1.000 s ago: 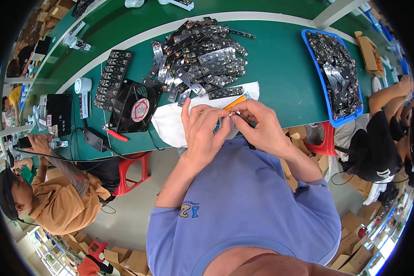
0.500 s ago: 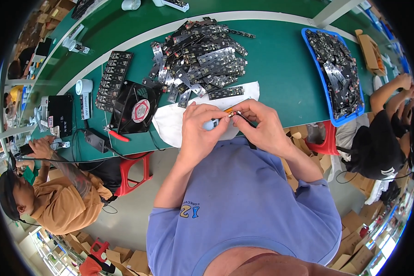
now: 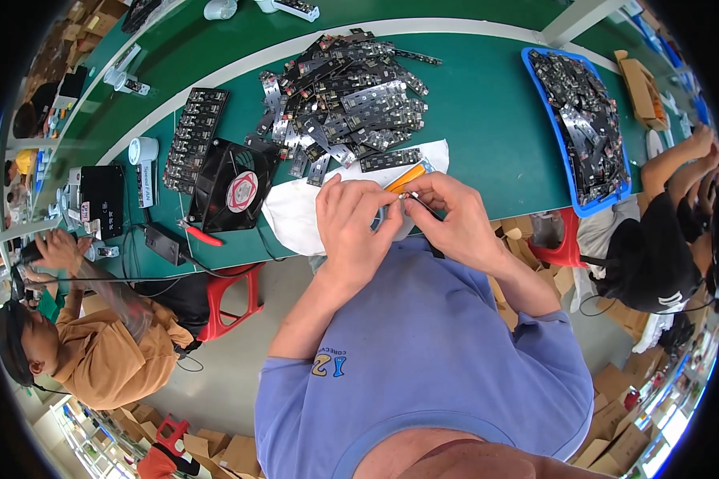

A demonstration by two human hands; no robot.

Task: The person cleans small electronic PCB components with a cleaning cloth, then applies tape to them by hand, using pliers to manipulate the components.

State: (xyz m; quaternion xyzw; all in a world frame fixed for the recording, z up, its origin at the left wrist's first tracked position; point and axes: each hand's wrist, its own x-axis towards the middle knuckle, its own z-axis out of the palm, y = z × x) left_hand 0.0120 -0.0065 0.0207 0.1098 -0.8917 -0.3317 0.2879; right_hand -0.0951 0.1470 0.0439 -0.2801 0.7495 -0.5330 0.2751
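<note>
Small metal part [image 3: 402, 197] was pinched between both hands just above the near edge of the desk [image 3: 487, 120], over a white cloth [image 3: 295, 209]; too small to tell what kind of part. Left hand [image 3: 350, 219] had its grip clenched on the part, fingertips curled in toward it. Right hand [image 3: 449, 214] gripped the same part from the other side, thumb and forefinger closed on it, a thin dark wire [image 3: 425, 209] running out under the fingers. Orange-handled tool [image 3: 406, 177] lay on the cloth just behind the hands, partly hidden by them. Loose circuit board [image 3: 390, 160] sat at the cloth's far edge. Beyond it, a big heap of circuit boards [image 3: 343, 88] spread across the green desk. Left of the cloth stood a black fan [image 3: 233, 185], tilted, with a tray of dark parts [image 3: 193, 137] just beside it. Red-handled pliers [image 3: 200, 233] lay near the desk edge by a black power adapter [image 3: 164, 243]. Blue bin [image 3: 535, 80] full of boards sat far right. One person in an orange shirt [image 3: 108, 359] sat at left, another in black [image 3: 655, 255] at right, both well apart from the hands.
</note>
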